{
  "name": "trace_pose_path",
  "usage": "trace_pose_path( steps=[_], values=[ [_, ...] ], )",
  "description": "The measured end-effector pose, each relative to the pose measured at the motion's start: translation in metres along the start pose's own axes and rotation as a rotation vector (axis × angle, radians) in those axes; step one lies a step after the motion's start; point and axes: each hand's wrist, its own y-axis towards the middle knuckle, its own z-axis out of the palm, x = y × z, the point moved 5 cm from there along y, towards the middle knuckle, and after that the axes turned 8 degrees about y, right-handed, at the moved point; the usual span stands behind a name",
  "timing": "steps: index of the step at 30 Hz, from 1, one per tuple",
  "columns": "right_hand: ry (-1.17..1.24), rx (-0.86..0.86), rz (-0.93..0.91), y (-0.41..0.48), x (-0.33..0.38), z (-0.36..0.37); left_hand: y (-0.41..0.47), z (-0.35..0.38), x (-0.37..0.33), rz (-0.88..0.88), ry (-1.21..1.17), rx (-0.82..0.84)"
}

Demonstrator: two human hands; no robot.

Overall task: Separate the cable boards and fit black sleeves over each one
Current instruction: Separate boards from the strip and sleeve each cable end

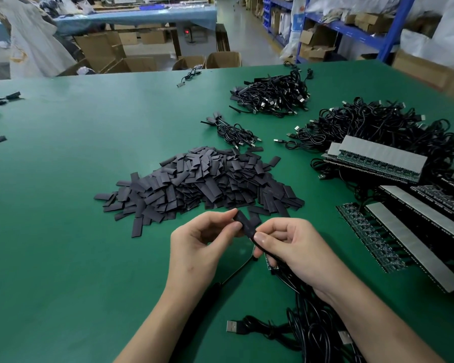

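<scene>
Two hands curled, left hand, right hand, pinching black sleeve

The left hand and the right hand are bare, and so are the forearms as far as they show. Slim fingers with short, plain nails.

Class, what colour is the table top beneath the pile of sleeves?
The table top is green; the head view shows it best.

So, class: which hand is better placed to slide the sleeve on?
Left. The left hand pinches the sleeve; the right hand grips the cable, so it likely steadies.
</scene>
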Motion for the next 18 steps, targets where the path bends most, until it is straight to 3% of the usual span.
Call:
trace_pose_path(
  steps=[5,12,18],
  values=[
    [-0.092,0.013,-0.035,0.000,0.003,0.000,0.001,-0.002,0.002,-0.039,-0.076,-0.013],
    [-0.644,0.106,-0.129,-0.007,0.019,-0.020,0.006,-0.013,0.005,-0.110,-0.263,-0.098],
    [-0.596,0.185,-0.131,-0.009,0.019,-0.019,0.009,-0.015,0.009,-0.156,-0.315,-0.095]
  ],
)
